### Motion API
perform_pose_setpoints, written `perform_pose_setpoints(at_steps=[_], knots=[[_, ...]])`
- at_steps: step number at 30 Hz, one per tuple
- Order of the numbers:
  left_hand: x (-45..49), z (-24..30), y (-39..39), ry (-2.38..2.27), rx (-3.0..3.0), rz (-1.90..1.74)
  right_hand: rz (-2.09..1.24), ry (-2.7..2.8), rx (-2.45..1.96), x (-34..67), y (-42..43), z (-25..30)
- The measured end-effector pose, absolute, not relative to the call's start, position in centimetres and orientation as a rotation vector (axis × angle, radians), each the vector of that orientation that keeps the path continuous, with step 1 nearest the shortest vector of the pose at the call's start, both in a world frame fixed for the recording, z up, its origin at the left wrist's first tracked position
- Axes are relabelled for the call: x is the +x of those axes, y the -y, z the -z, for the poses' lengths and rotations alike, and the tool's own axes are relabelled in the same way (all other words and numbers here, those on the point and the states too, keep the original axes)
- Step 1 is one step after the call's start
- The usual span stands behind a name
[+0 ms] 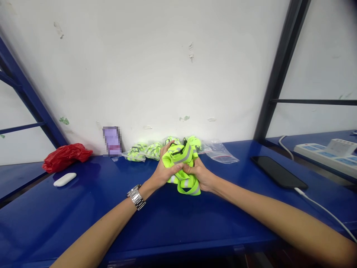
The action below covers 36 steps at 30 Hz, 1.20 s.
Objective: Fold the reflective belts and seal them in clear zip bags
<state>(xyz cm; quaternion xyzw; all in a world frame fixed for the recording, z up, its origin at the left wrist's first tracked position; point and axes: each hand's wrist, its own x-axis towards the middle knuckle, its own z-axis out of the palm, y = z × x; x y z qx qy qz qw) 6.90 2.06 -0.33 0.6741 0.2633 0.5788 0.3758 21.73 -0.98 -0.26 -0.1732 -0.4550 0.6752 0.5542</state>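
Note:
My left hand (pixel 165 170) and my right hand (pixel 196 174) meet in the middle of the blue table, both gripping a bundled neon yellow reflective safety vest (pixel 183 163). Its grey reflective strips and dark straps show between my fingers, and my hands hide its middle. Behind my left hand lie several neon yellow vests in clear plastic bags (pixel 145 152). A clear plastic bag with a red strip (pixel 221 155) lies behind my right hand. A metal watch (pixel 136 197) sits on my left wrist.
The blue metal table (pixel 173 219) stands against a white wall. A red plastic bag (pixel 65 158), a white oval case (pixel 64 179) and a blurred purple card (pixel 112 141) are on the left. A black phone (pixel 279 172) with a white cable and a power strip (pixel 326 154) are on the right.

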Motion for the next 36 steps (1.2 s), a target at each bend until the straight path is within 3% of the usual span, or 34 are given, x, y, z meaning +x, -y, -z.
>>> perform_pose_setpoints(at_steps=[5, 11, 16, 28, 36], knots=[[6.3, 0.4, -2.7, -0.775, 1.949, -1.526, -1.493, 1.09, -0.428, 22.3, 0.2, -0.1], [7.4, -0.2, -1.5, -0.789, 1.66, -1.315, -1.263, 1.171, -0.505, 22.0, -0.2, 0.7], [8.1, 0.6, -0.9, -0.714, 1.361, -1.375, -1.17, 1.381, -0.567, 21.5, 0.1, 1.7], [8.7, -0.1, 0.1, -0.57, 1.324, -1.401, -0.591, 1.961, -0.814, 22.8, 0.2, 1.0], [8.3, 0.2, -0.6, -0.674, 1.331, -1.314, -0.68, 2.074, -0.922, 23.0, -0.1, 0.8]])
